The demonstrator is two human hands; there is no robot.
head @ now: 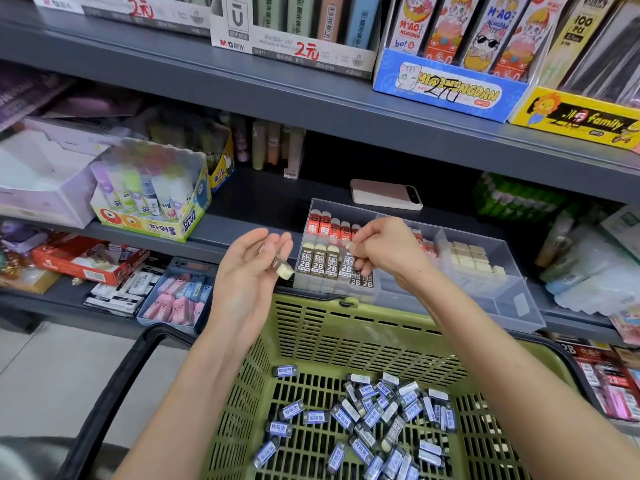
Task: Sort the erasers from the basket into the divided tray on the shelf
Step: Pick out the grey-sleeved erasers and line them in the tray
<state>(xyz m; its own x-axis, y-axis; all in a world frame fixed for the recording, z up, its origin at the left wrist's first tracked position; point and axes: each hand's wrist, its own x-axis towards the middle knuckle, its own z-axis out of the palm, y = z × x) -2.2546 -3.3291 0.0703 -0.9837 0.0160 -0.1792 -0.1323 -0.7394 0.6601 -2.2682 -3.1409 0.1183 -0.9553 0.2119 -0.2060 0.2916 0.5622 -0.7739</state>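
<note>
Held both hands above the far rim of the green basket (346,327), in front of the clear divided tray (512,306) on the grey shelf (221,226). Held the left hand (256,261) palm up just left of the tray and cradled a brown-sleeved eraser (282,270) in loosely curled fingers, cream end pointing down and to the right; looked like a single piece, though blur there made that hard to settle. Pinched a cream-tipped eraser (349,249) with the right hand (381,247), fingers curled tight, directly over the tray's front-left compartment. Saw that compartment packed with upright brown 2B erasers (318,265), and the one behind it lined with upright red-sleeved erasers (325,226). Found bare cream erasers (474,258) stacked in a compartment on the right side, and a few more of the red kind in the middle one, partly hidden behind the right hand. Noted a heap of blue-sleeved erasers (374,414) lying loose on the basket floor, well below both hands. Spotted a pale pink phone (384,194) flat on the shelf just behind the tray, and a box of glue sticks (152,202) farther left on the same shelf.
</note>
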